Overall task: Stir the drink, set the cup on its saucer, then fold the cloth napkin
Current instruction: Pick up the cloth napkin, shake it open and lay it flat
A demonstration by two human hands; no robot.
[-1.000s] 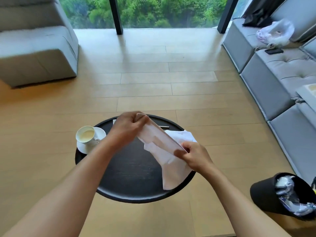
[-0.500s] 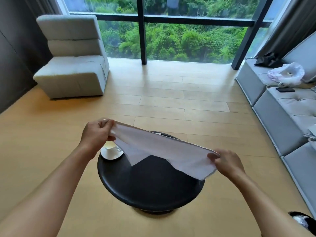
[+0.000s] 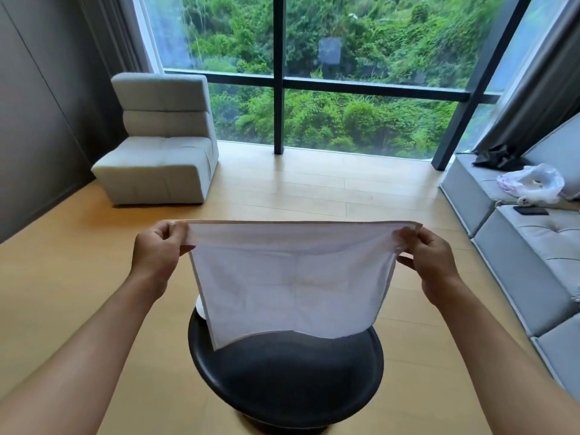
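napkin [image 3: 292, 284] held up flat in the air above the round black table [image 3: 285, 381], top edge stretched taut, lower edge hanging free just over the tabletop. left hand [image 3: 158, 249] pinching the top left corner, right hand [image 3: 428, 255] pinching the top right corner. sliver of white saucer [image 3: 201, 309] peeking out beside the napkin's left edge; cup hidden behind it.

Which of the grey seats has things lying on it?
The long grey sofa along the right wall: a white plastic bag, a dark phone-like slab and black fabric lie on it. The single grey armchair by the window holds nothing.
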